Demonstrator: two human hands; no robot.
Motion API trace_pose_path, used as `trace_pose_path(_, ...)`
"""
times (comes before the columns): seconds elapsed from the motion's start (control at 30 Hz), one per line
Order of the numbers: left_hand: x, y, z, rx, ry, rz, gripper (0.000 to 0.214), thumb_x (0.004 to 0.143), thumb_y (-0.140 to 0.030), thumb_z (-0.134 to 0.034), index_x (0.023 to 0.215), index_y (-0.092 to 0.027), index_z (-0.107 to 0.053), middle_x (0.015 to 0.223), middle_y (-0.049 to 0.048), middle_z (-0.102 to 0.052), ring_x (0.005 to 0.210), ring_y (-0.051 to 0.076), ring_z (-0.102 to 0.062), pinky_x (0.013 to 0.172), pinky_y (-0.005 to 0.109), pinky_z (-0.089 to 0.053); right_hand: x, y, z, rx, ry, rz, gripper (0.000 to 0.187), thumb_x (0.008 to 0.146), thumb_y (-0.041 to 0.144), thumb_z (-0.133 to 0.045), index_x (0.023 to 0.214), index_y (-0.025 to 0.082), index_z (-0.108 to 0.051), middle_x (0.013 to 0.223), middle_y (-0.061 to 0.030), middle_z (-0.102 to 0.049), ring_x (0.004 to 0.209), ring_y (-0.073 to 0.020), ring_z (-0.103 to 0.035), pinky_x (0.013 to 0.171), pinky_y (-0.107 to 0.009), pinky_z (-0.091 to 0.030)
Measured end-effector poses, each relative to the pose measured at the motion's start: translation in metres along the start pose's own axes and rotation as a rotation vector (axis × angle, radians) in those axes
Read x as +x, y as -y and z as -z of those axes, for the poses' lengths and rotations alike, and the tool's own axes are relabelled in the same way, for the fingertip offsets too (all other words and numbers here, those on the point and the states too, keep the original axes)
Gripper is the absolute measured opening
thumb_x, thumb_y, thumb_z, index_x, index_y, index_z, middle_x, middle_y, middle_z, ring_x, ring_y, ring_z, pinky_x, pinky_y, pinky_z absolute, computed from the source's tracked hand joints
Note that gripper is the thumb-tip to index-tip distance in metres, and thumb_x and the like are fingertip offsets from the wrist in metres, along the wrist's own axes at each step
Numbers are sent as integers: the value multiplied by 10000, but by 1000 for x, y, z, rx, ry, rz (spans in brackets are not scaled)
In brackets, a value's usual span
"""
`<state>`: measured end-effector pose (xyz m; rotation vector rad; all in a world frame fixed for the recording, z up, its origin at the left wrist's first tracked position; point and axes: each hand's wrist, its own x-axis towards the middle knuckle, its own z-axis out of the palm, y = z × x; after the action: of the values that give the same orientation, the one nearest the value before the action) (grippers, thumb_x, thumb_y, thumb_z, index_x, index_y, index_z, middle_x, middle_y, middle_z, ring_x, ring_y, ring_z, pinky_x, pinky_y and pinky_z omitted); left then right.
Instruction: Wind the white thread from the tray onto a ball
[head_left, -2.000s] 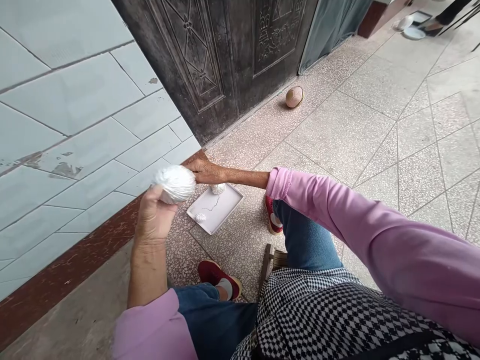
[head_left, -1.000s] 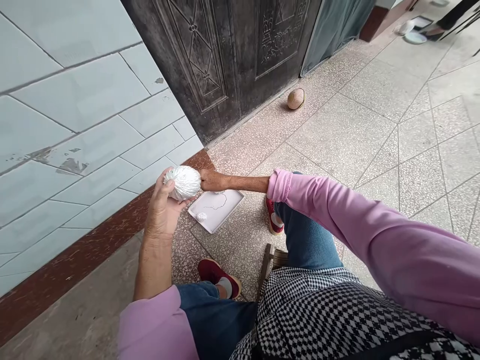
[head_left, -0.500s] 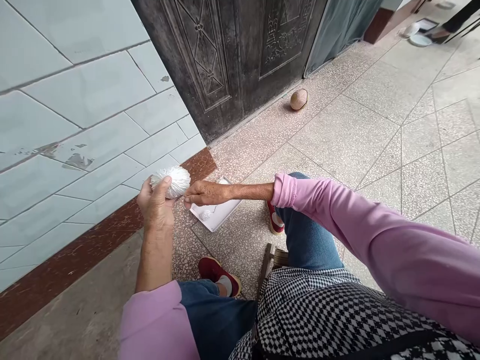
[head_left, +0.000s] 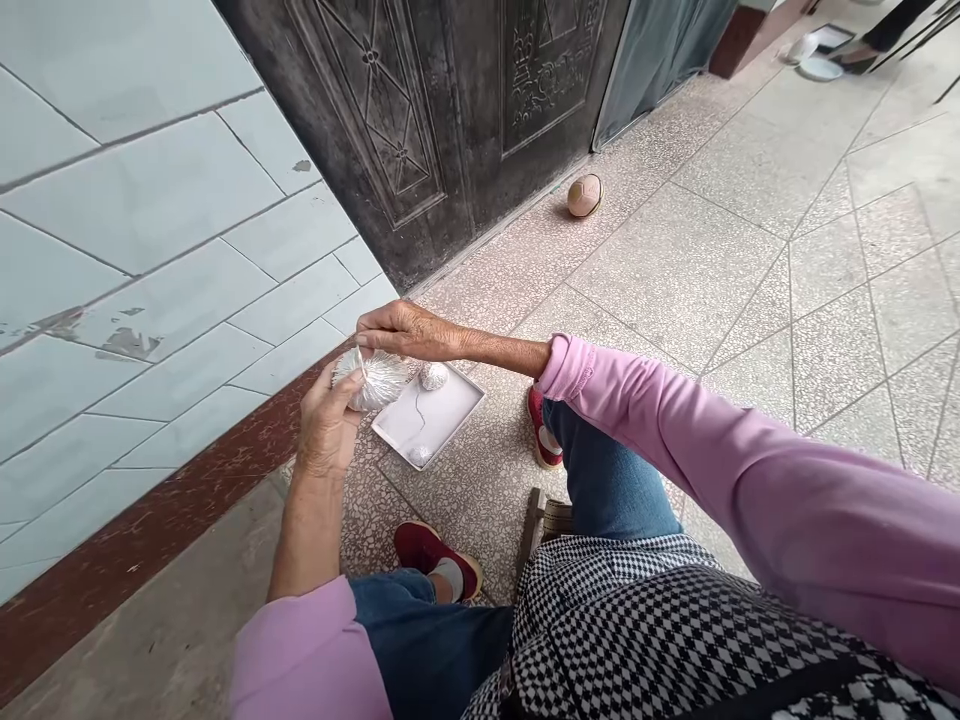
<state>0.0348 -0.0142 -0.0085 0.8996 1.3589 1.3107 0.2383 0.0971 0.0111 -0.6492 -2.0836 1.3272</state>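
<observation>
A white ball of string (head_left: pixel 381 382), with strands running around it, rests in my left hand (head_left: pixel 326 410). The thumb of that hand presses on the ball's near side and the fingers curl behind it, partly hidden. My right hand (head_left: pixel 401 330) is closed in a pinch at the top of the ball. Between its fingertips a white strand seems to rise from the ball. Below both hands, a shallow white tray (head_left: pixel 450 415) lies on the floor with two small white balls (head_left: pixel 433 376) in it and a thin dark line across its bottom.
A tiled wall (head_left: pixel 172 240) stands at the left, beside a dark carved metal door (head_left: pixel 465 120). A round tan ball (head_left: pixel 585 196) sits on the speckled floor near the door. Part of a low stool (head_left: pixel 534 525) shows between my legs. White dishes (head_left: pixel 819 69) and a person's leg (head_left: pixel 896 32) appear at top right.
My right hand has moved from the ball's lower right side up over its top. The ball has shifted right and slightly down with my left hand, and more of the tray shows.
</observation>
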Motion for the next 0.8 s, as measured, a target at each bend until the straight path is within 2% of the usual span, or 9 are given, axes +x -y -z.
trace_pose_path(0.13,1,-2,2,-17,85,11,747,695,-669,-1155,1253,-246,-893,1320,150,-910,1324,437,-880,924,437,-791,0,-3,2,14,11,-14,375,1361,256,-620,1000,171,-673,835,41,-586,753,-125,-531,715,-260,-414)
trace_pose_path(0.23,3,-1,5,13,117,21,859,661,-699,-1202,1313,-234,-891,1321,149,-911,1263,423,-900,897,418,-792,0,-1,1,-43,-7,-1,441,1343,221,-646,905,204,-597,829,32,-566,778,-136,-493,744,-281,-400)
trace_pose_path(0.43,4,6,5,15,77,14,970,601,-745,-1237,1347,-223,-901,1335,180,-905,1209,419,-921,846,402,-790,-2,6,-1,-110,-34,11,502,1324,205,-668,844,248,-526,823,12,-558,884,-187,-499,791,-322,-385)
trace_pose_path(0.6,2,7,4,33,109,60,804,678,-664,-1197,1301,-249,-903,1248,142,-904,1152,392,-920,767,360,-767,1,1,4,-181,-1,20,453,1304,151,-665,870,220,-554,832,32,-542,888,-163,-498,823,-313,-361)
trace_pose_path(0.73,0,3,8,30,88,55,854,640,-591,-1187,1356,-217,-907,1313,163,-896,1067,353,-894,708,325,-719,4,-11,12,-146,-13,-15,415,1299,130,-653,895,197,-580,837,32,-557,905,-140,-494,815,-285,-370)
trace_pose_path(0.8,-1,2,8,0,90,34,841,642,-574,-1177,1348,-209,-904,1332,164,-893,1106,362,-888,761,342,-731,6,-19,14,-95,-27,-15,402,1304,120,-631,909,183,-599,852,26,-579,905,-130,-499,812,-268,-386)
